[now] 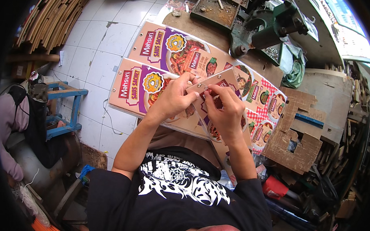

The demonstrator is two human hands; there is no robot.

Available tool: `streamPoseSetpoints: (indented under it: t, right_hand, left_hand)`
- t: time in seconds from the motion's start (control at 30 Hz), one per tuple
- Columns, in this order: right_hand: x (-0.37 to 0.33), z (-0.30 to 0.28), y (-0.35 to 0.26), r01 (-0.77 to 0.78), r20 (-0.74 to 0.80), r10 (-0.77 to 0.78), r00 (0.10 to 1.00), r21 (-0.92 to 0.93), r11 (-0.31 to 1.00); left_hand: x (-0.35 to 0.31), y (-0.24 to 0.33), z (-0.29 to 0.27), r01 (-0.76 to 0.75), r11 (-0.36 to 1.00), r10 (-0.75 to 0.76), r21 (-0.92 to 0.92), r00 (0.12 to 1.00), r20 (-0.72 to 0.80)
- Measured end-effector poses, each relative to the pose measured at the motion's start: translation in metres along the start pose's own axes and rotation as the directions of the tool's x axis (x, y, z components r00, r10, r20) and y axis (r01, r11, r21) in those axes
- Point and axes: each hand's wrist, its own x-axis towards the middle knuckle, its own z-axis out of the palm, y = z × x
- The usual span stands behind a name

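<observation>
In front of me lie overlapping printed boards [154,61], tan and purple with food pictures and metal eyelets along their short edge. On top of them a similar printed board [217,78] lies slanted, with an eyelet near each corner of its far end. My left hand [176,98] grips that board's left corner, thumb on the face and fingers curled at the edge. My right hand [226,109] is closed in a pinch beside the left eyelet. What sits between its fingertips is too small to make out; a thin light bit shows there.
A dark green machine [273,33] stands at the far right of the worktable, with a dirty metal tray [216,10] beside it. Cut brown board [296,129] lies to the right. A blue stool [69,107] stands left on white tiles [99,67]; wood strips [54,17] are stacked behind.
</observation>
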Motion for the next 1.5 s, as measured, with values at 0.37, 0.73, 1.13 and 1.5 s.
streamPoseSetpoints:
  t: [0.37, 0.73, 1.13, 1.5]
  right_hand:
    - [0.002, 0.001, -0.001, 0.01, 0.007, -0.01, 1.0, -0.019, 1.0]
    - [0.002, 0.005, -0.004, 0.038, 0.009, -0.038, 0.999, -0.08, 0.996]
    - [0.0, 0.008, -0.008, 0.047, -0.019, -0.049, 0.999, -0.083, 0.995]
    - [0.002, 0.009, -0.013, 0.052, -0.03, -0.057, 0.998, -0.161, 0.986]
  left_hand:
    - [0.002, 0.008, -0.006, 0.018, 0.993, -0.031, 0.115, 0.993, 0.115]
    - [0.002, 0.011, -0.005, 0.024, 0.997, -0.032, 0.072, 0.992, 0.12]
    - [-0.003, 0.013, -0.005, 0.008, 1.0, -0.012, 0.027, 0.993, 0.122]
    - [-0.003, 0.014, -0.004, -0.028, 0.998, 0.02, 0.06, 0.993, 0.12]
